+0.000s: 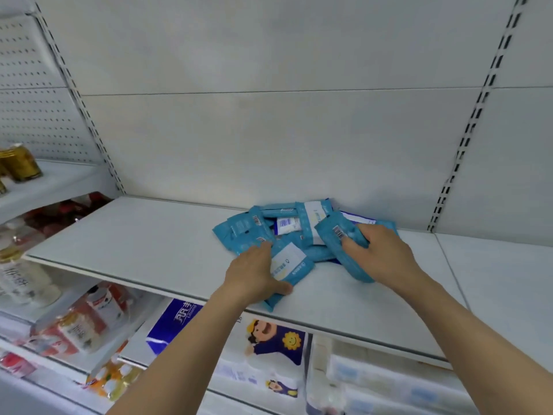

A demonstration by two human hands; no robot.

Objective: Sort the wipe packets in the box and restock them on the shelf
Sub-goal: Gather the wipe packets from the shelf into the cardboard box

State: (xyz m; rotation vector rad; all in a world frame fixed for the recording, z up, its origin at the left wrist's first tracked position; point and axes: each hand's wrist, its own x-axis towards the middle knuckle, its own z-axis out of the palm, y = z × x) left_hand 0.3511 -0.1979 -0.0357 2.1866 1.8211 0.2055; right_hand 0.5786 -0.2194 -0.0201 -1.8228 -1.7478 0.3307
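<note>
From the head camera I see a loose heap of wipe packets (pixel 294 232) lying on the white shelf (pixel 143 244), toward its far right, close to the back panel (pixel 269 139). The packets are flat, light-blue pouches with white label panels and small barcodes; they overlap at all angles, and a darker blue packet edge shows at the far right of the heap. The print on the labels is too small for me to read.

My left hand (pixel 257 274) lies on the nearest packet (pixel 288 269), thumb hooked along its near edge and fingers spread flat over its left side, so part of the label is covered. My right hand (pixel 380 254) grips a bunched packet (pixel 341 235) at the right of the heap, fingers curled round it; how many packets it holds I cannot tell.

Below the shelf edge, lower shelves carry blurred bottles (pixel 80 322) at left and a blue-and-white pack (pixel 176 322), partly cut off by my forearms.
</note>
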